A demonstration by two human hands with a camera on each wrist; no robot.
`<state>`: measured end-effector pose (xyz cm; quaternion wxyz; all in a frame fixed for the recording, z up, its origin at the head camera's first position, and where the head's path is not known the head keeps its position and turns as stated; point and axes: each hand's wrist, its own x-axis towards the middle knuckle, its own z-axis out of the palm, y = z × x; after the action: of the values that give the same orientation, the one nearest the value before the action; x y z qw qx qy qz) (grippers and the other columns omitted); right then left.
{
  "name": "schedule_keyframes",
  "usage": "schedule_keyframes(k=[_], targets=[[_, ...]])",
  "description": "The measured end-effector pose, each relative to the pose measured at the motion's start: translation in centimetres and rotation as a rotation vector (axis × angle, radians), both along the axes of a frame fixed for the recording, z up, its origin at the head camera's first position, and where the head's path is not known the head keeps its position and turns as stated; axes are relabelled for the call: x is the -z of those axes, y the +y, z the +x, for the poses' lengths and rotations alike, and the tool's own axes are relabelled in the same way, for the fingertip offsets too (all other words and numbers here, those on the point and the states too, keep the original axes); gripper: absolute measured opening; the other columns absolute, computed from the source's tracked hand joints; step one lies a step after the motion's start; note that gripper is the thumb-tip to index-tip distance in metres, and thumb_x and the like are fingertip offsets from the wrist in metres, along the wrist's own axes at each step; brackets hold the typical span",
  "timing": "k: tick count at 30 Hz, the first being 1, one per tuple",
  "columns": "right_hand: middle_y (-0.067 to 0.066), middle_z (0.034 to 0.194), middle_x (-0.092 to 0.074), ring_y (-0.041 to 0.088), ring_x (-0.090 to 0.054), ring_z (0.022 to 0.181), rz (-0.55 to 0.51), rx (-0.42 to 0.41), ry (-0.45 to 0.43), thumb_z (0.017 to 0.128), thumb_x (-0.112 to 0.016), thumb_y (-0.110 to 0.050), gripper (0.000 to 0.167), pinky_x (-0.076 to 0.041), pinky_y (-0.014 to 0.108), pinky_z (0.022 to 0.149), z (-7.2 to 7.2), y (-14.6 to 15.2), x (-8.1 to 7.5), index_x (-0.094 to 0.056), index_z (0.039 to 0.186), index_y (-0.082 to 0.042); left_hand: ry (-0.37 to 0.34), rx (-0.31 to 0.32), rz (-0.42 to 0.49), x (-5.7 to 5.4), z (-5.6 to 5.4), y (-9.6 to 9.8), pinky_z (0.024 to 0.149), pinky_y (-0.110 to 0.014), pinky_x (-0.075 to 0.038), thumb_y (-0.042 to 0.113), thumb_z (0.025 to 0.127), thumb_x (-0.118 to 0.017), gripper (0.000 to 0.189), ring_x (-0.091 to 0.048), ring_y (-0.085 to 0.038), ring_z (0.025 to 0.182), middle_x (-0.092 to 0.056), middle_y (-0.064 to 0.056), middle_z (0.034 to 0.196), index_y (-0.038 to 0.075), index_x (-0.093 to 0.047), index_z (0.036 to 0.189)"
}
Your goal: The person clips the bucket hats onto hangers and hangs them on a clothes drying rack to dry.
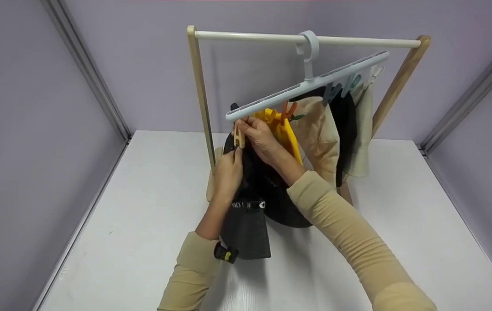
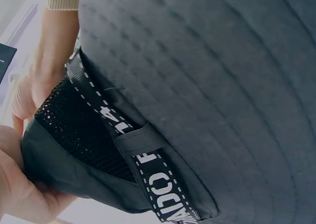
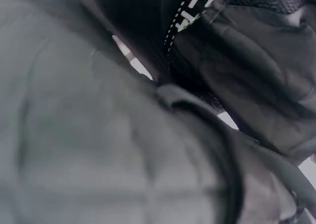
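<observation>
My left hand (image 1: 227, 173) grips the upper edge of a black hat (image 1: 246, 237) with a white-lettered band. In the left wrist view, this hat (image 2: 207, 86) shows a stitched brim and a mesh panel, and the fingers of the left hand (image 2: 22, 189) press against its crown. The right hand (image 1: 261, 139) pinches a tan clothespin (image 1: 239, 137) under the low left end of the pale blue hanger (image 1: 267, 101). Left fingertips are right at the pin's lower end. Dark fabric (image 3: 98, 125) fills much of the right wrist view, hiding that hand.
The hanger tilts on the white rod (image 1: 250, 36) of a wooden-sided rack (image 1: 200, 86). Beside the hands hang a yellow item (image 1: 291, 140), a beige cloth (image 1: 319, 129), a black item (image 1: 344, 129) and a pale cloth (image 1: 362, 134), with an orange clothespin (image 1: 288, 111) and several others above.
</observation>
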<state>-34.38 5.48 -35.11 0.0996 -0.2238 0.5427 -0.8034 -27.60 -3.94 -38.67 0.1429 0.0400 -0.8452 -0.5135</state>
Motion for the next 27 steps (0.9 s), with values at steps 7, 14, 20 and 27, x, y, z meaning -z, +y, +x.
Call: schedule_keyframes(k=[7, 14, 20, 27], targets=[[0.014, 0.086, -0.054, 0.022, -0.055, 0.077, -0.010, 0.021, -0.019, 0.096, -0.042, 0.001, 0.013, -0.045, 0.025, 0.069, 0.0, 0.0, 0.3, -0.051, 0.099, 0.010, 0.267, -0.111, -0.052, -0.1, 0.3, -0.2, 0.060, -0.033, -0.048, 0.013, 0.090, -0.060, 0.019, -0.062, -0.020, 0.069, -0.067, -0.012, 0.081, -0.003, -0.069, 0.091], [0.017, 0.088, -0.054, 0.022, -0.055, 0.077, -0.024, -0.017, -0.043, 0.097, -0.041, -0.002, 0.019, -0.045, 0.024, 0.061, 0.0, 0.2, 0.3, -0.048, 0.107, 0.013, 0.408, -0.133, -0.085, -0.7, 0.2, -0.2, 0.058, -0.030, -0.048, 0.010, 0.088, -0.062, 0.011, -0.062, -0.017, 0.067, -0.067, -0.009, 0.078, 0.000, -0.059, 0.086], [0.018, 0.103, -0.054, 0.023, -0.055, 0.094, -0.088, -0.143, -0.064, 0.099, -0.039, -0.008, 0.031, -0.042, 0.030, 0.085, -0.1, 1.4, 0.6, -0.043, 0.122, 0.013, 0.453, -0.126, -0.149, -1.0, 0.1, 0.0, 0.053, -0.033, -0.046, 0.013, 0.090, -0.060, 0.012, -0.060, -0.020, 0.063, -0.063, -0.009, 0.074, 0.003, -0.054, 0.086], [0.019, 0.113, -0.058, 0.030, -0.050, 0.109, -0.122, -0.182, -0.043, 0.099, -0.042, -0.016, 0.030, -0.032, 0.038, 0.097, 0.4, 2.1, 0.8, -0.060, 0.115, 0.003, 0.465, -0.112, -0.149, -1.1, -0.2, 0.0, 0.054, -0.032, -0.046, 0.014, 0.091, -0.058, 0.012, -0.062, -0.021, 0.069, -0.063, -0.010, 0.078, 0.003, -0.054, 0.090]])
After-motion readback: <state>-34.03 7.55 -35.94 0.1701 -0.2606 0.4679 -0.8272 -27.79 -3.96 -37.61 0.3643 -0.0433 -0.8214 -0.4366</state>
